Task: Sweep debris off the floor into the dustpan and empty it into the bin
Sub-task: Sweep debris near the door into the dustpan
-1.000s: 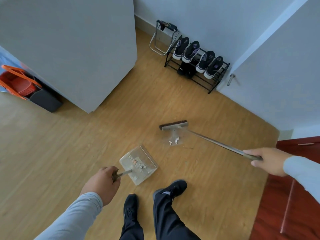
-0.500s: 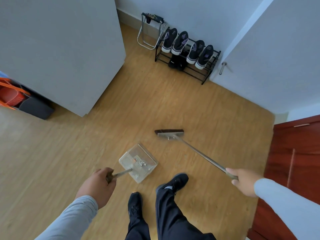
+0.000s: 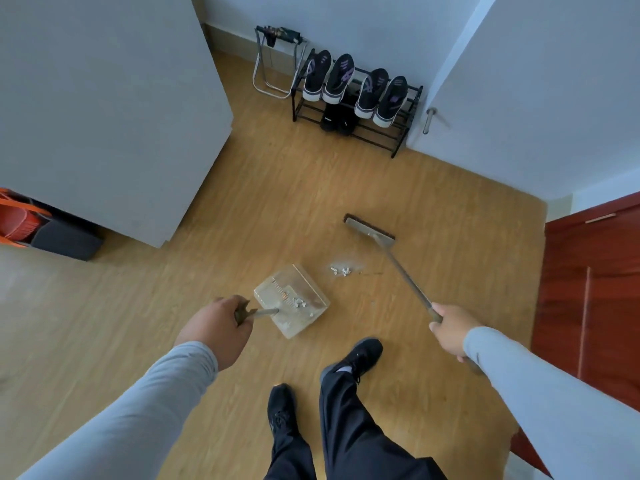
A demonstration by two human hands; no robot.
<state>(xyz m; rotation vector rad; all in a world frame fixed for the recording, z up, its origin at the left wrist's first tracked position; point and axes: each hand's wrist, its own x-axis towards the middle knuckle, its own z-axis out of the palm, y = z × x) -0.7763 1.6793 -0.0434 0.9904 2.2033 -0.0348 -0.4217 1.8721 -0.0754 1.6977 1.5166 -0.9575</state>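
— On the wooden floor [image 3: 242,209], what do you see from the head camera?

— A clear dustpan [image 3: 291,299] lying low over the boards, just ahead of two black shoes [image 3: 360,355]. The left hand [image 3: 216,329] has its grip wrapped round the dustpan's short handle, fingers curled tight. A few white scraps sit inside the pan near the handle end.

— And the broom?

— The broom [image 3: 370,232] has its head down on the floor beyond and to the right of the dustpan, bristles facing away. Its thin metal pole slants back to the right hand [image 3: 450,329], whose grip is closed round the end of the pole.

— Where is the debris?

— A small cluster of white debris [image 3: 341,270] lies on the floor between the broom head and the dustpan's open edge, apart from both, with a faint dusty smear round it.

— Anything else around?

— A black shoe rack [image 3: 398,133] with sneakers stands against the far wall, a folded metal frame [image 3: 266,71] just beside it. At the left edge, an orange basket [image 3: 17,220] sits by a dark box [image 3: 65,239], behind a grey wall corner. A red-brown door [image 3: 595,289] is on the right.
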